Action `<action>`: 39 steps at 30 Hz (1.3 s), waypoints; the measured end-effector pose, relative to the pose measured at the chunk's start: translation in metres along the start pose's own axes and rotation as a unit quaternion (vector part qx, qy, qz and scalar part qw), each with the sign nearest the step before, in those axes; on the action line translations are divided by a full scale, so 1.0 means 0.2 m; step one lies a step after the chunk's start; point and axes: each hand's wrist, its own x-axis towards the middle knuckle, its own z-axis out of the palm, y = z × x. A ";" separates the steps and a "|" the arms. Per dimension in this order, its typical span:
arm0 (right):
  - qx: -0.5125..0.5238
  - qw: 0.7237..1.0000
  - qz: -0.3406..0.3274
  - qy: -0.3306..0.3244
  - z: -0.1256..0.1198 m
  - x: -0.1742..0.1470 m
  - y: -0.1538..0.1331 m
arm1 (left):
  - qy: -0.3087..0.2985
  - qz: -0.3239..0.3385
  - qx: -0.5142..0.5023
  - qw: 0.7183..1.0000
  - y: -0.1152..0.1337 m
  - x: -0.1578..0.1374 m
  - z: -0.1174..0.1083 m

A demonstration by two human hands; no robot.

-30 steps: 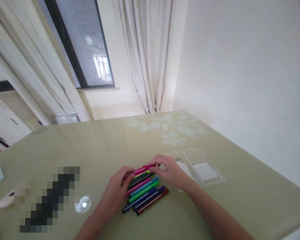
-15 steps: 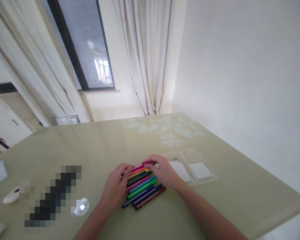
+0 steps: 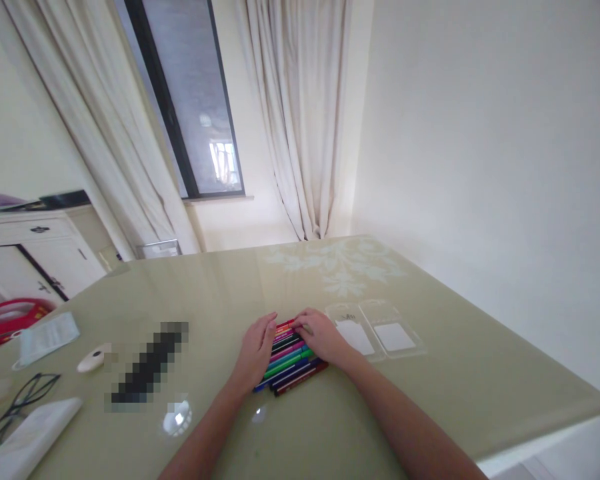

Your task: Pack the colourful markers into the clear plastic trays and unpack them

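A row of coloured felt-tip pens lies slanted side by side on the table, with red, black, green and blue ones among them. My left hand covers the left ends of the pens, its fingers together against them. At the far right end of the row, my right hand is closed with bent fingers on the pens near a red one. Its fingertips are partly hidden. Just right of this hand lies a clear plastic case, opened flat, with white inserts.
On the left are a blurred-out dark object, a white oval device, a pale blue face mask, black glasses and a white box-like item. The table edge runs along the right, beside the wall.
My left hand has moved over the pens' left ends and its fingers have straightened. The row looks tighter. My view has turned left, bringing the glasses and face mask further into sight.
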 end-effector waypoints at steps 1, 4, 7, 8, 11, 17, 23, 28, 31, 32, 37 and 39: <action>0.001 1.000 0.001 0.012 -0.01 0.00 0.00 | -0.022 0.008 0.028 0.999 -0.01 -0.01 0.00; 0.001 0.998 0.019 0.064 -0.06 -0.01 0.03 | -0.111 0.036 0.115 0.986 -0.04 -0.04 -0.01; -0.035 0.992 0.065 0.106 -0.12 0.00 0.10 | -0.150 0.050 0.164 0.974 -0.03 -0.05 -0.03; -0.055 0.988 0.086 0.114 -0.14 0.00 0.12 | -0.149 0.051 0.177 0.972 -0.02 -0.06 -0.04; -0.105 0.974 0.146 0.139 -0.21 -0.01 0.19 | -0.141 0.078 0.222 0.962 0.04 -0.09 -0.01; -0.170 0.940 0.240 0.175 -0.27 -0.06 0.28 | -0.140 0.151 0.283 0.937 0.13 -0.12 0.16; -0.188 0.932 0.278 0.135 -0.27 -0.10 0.34 | -0.141 0.125 0.300 0.935 0.07 -0.03 0.18; -0.178 0.936 0.281 0.118 -0.24 -0.08 0.35 | -0.161 0.141 0.312 0.926 -0.01 -0.02 0.08; -0.174 0.941 0.268 0.109 -0.20 -0.07 0.30 | -0.171 0.148 0.317 0.921 -0.06 -0.03 -0.01; -0.172 0.944 0.260 0.106 -0.19 -0.06 0.29 | -0.174 0.150 0.319 0.920 -0.07 -0.03 -0.04; -0.156 0.958 0.220 0.097 -0.13 -0.05 0.22 | -0.194 0.169 0.299 0.919 -0.11 -0.05 -0.17; -0.148 0.963 0.207 0.093 -0.12 -0.04 0.20 | -0.181 0.154 0.277 0.931 -0.13 -0.02 -0.20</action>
